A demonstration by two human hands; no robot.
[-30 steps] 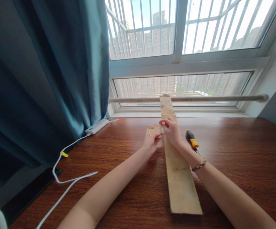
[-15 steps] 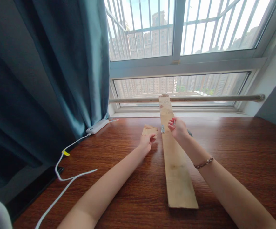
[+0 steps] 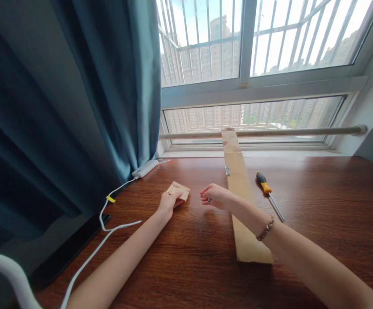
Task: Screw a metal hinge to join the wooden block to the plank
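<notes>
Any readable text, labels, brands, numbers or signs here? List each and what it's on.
None can be read.
Long board: faint marks near its far end, too blurred to read.
Small board: no legible text.
Screwdriver: no legible brand.
Yellow tag on the white cable: too small to tell if printed.
White box: nothing legible.

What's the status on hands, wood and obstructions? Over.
Left hand pinching small wooden piece. Right hand part-curled, small shiny item there, unclear what. Metal fitting at long board's left edge. Right forearm crossing over that board.
</notes>
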